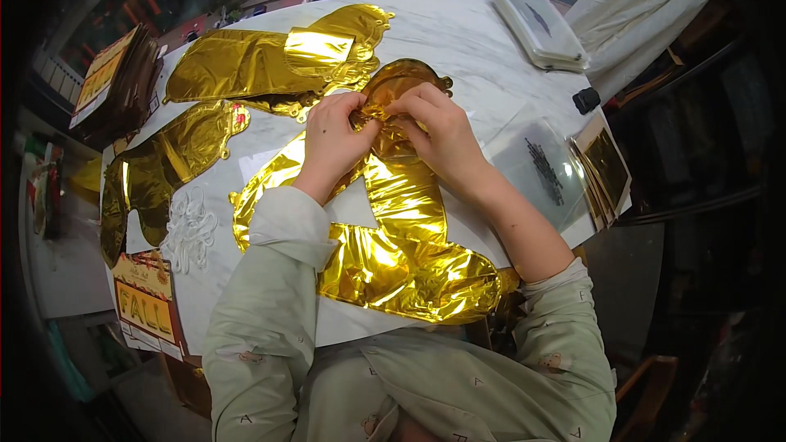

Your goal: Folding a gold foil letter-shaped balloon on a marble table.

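A flat gold foil balloon point(403, 196) is spread on the table in front of me, its lower part lying nearest to my body. My left hand point(336, 133) pinches its crumpled upper part between bent fingers. Right beside it, my right hand point(438, 133) is closed on the same foil, fingertips close to the left thumb. What lies between the fingertips is too small to make out. Another flat gold foil balloon point(237, 64) rests beyond my left hand, and one more point(176, 151) lies at the left.
White string point(190, 229) lies in a loose heap at left, near printed cards point(147, 303). A stack of packages point(119, 82) stands at the far left. On the right are clear plastic bags point(512, 143), brown sleeves point(602, 172), a small black object point(586, 100) and a white stack point(540, 29).
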A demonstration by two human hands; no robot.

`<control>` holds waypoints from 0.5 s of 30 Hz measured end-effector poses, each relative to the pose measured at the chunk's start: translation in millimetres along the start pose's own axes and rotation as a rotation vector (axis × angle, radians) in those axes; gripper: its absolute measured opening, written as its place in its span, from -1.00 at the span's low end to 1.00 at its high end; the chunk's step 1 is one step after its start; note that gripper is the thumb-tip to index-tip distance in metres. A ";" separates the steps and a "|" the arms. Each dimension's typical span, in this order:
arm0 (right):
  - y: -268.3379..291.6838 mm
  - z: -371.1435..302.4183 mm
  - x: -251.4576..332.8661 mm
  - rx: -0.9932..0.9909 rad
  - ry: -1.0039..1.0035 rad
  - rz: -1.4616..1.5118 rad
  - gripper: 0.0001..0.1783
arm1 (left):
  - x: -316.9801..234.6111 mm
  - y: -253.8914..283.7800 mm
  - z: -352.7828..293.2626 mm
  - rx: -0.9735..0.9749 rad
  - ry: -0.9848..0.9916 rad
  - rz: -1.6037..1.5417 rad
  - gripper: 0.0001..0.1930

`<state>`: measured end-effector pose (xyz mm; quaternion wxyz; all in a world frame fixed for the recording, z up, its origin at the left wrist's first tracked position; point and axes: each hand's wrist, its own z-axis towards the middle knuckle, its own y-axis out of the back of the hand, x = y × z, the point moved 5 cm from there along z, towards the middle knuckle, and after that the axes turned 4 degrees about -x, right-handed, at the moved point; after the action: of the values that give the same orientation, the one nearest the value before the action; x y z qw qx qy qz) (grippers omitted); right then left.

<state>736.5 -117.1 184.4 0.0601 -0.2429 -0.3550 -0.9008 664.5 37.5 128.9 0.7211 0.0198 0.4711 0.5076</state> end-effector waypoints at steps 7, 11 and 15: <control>15.3 4.3 0.3 -0.131 -0.007 -0.020 -0.77 | 2.7 -4.6 3.6 0.066 0.107 -0.043 -0.79; 17.1 6.3 12.7 -0.207 0.083 -0.097 -0.73 | 11.8 -4.5 0.6 0.042 0.082 -0.028 -0.80; 28.6 6.4 17.9 -0.276 0.093 -0.040 -0.77 | 4.9 -3.7 2.2 0.055 0.060 -0.064 -0.79</control>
<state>731.4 -132.8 214.4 0.0243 -0.1997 -0.2295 -0.9523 668.8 40.3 125.0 0.7218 0.0097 0.5066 0.4715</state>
